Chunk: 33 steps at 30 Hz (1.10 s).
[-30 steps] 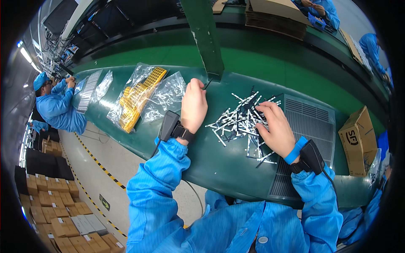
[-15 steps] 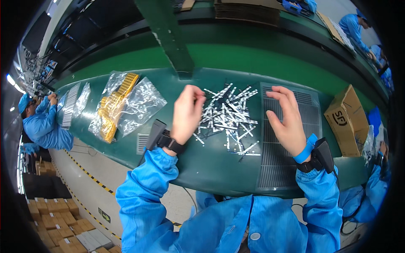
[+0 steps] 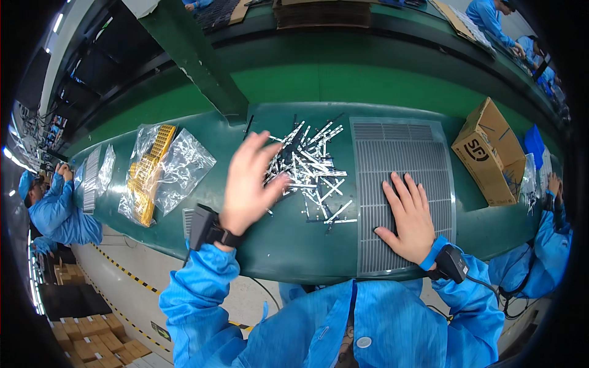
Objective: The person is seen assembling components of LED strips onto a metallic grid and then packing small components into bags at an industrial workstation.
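Note:
My left hand [image 3: 248, 184] hovers at the left side of a loose pile of thin black-and-white strips [image 3: 316, 168]. Its fingers are spread and somewhat blurred, and nothing shows in them. Some strips are hidden behind the fingers. Flat on a clear-edged sheet with rows of grey strips [image 3: 399, 156] lies my right hand [image 3: 408, 221], fingers stretched out and thumb apart. The sheet rests on the green table [image 3: 288, 251] just right of the pile. Both wrists wear dark strapped devices.
Left on the table are yellow slotted pieces [image 3: 144, 178] in clear bags [image 3: 187, 172]. An open cardboard box [image 3: 491, 159] stands at the right, near a blue scoop-like item [image 3: 534, 147]. A green post [image 3: 199, 67] rises behind. Co-workers in blue [image 3: 64, 211] sit on both sides.
My right hand has come down from above the sheet and flattened onto it. My left hand has gone from curled fingers to spread ones. The whole view has shifted slightly.

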{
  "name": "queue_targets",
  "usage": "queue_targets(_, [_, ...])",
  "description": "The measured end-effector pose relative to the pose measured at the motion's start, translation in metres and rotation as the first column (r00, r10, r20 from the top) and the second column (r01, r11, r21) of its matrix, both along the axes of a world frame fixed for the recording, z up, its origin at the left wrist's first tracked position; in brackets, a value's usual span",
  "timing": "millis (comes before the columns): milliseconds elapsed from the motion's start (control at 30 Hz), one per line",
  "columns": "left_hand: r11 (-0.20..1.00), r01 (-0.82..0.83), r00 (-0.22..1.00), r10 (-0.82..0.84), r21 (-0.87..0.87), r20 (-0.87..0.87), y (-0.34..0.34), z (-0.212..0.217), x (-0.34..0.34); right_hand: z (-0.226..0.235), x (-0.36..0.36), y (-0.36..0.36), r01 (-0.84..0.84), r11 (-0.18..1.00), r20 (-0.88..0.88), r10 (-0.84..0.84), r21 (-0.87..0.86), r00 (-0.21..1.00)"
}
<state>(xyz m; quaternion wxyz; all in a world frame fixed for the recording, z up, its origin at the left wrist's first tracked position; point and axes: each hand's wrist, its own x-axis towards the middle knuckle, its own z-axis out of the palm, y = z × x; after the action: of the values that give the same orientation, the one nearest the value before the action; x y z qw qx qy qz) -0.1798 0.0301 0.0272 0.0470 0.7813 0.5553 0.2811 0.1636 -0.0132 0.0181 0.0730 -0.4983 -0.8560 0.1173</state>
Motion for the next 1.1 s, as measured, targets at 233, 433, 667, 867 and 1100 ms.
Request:
queue_targets(233, [0.988,-0.002,0.982,-0.027,-0.153,-0.188,-0.005,-0.012,0.045,0.002,0.004,-0.034,-0.002,1.0,-0.012,0.002,-0.026,1.0])
queue_targets(433, [0.998,0.019,1.0,-0.018,0.067,-0.009,0.014,-0.023,0.04,0.004,0.005,-0.055,-0.018,0.999,0.015,0.018,-0.041,1.0])
queue_targets(667, [0.954,-0.052,0.998,0.057,0.296,-0.007,0.007,-0.001,0.055,0.004,0.008,-0.07,-0.015,0.998,-0.033,0.013,-0.054,0.999])
queue_targets(867, [0.886,0.446,0.888,-0.456,-0.126,-0.067,-0.067,0.025,0.121,0.011,0.043,-0.07,0.141,0.989,-0.112,-0.136,0.039,0.984])
queue_targets(1100, [0.855,0.473,0.854,-0.505,-0.215,-0.128,-0.083,-0.017,0.174,-0.014,0.081,-0.078,0.285,0.943,0.027,-0.294,0.173,0.956])
